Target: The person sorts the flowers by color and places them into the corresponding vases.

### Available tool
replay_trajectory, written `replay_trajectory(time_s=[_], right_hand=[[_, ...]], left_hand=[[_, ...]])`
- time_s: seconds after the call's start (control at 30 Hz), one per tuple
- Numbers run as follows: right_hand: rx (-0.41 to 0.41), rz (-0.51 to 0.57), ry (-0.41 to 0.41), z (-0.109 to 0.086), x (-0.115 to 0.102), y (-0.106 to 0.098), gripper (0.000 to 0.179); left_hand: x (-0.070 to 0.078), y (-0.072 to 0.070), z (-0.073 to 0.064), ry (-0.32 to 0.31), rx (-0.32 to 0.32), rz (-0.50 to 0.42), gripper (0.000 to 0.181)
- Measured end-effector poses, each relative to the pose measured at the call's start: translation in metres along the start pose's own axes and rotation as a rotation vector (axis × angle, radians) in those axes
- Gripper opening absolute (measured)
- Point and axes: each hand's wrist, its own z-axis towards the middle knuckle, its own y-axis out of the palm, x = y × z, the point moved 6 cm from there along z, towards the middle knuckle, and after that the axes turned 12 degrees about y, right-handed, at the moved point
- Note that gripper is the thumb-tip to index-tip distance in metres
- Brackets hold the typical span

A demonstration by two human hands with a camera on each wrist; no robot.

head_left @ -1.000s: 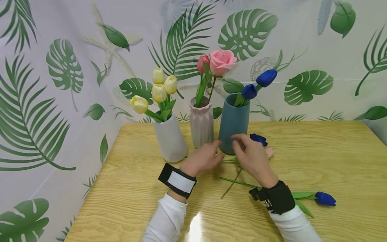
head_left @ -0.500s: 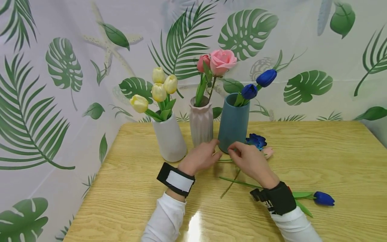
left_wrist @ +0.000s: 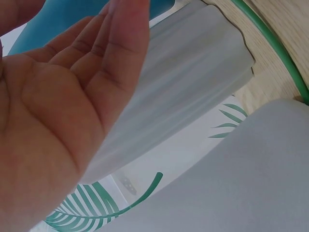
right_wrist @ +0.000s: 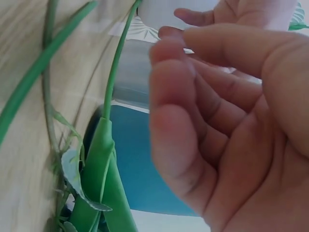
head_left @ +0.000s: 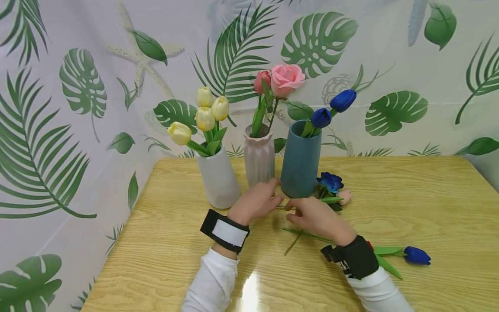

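Observation:
My left hand point(head_left: 255, 201), fingers loosely extended, is at the foot of the pale pink fluted vase point(head_left: 259, 158) and touches no flower. In the left wrist view its palm point(left_wrist: 43, 106) shows bare. Just right of it, my right hand point(head_left: 321, 219) hovers over flower stems in front of the teal vase point(head_left: 300, 164). Its fingers bend loosely; the right wrist view shows nothing between them, with a green stem point(right_wrist: 115, 77) and its leaves beyond the fingertips. A blue open flower point(head_left: 330, 182) and a light pink bud point(head_left: 345, 196) lie beside the teal vase.
A white vase point(head_left: 219, 182) with several yellow tulips point(head_left: 204, 119) stands at left. A pink rose point(head_left: 286, 80) and a red-pink bud rise from the fluted vase, two blue tulips point(head_left: 343, 100) from the teal one. Another blue tulip point(head_left: 417, 255) lies beneath the right forearm.
My right hand has come down and toward me, from before the teal vase to over the stems. The blue open flower and its leaves are now uncovered. The left hand has barely shifted.

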Motion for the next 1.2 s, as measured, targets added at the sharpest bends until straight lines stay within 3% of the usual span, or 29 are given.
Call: replay_trajectory(time_s=[0.17,0.43,0.83,1.2], right_hand=[[-0.077,-0.051,0.004,0.002,0.0,0.009,0.025],[-0.232,-0.043,0.09,0.0,0.008,0.021,0.029],[-0.206,-0.089,0.135,-0.002,0.014,0.019,0.013],[-0.158,-0.13,0.193,-0.008,0.029,0.012,0.017]], left_hand=[[0.0,-0.002,-0.001,0.001,0.004,0.005,0.046],[-0.002,-0.002,-0.001,-0.015,0.006,0.002,0.047],[-0.003,-0.002,-0.003,-0.015,0.005,-0.006,0.048],[-0.004,-0.001,-0.003,-0.02,-0.002,-0.011,0.049]])
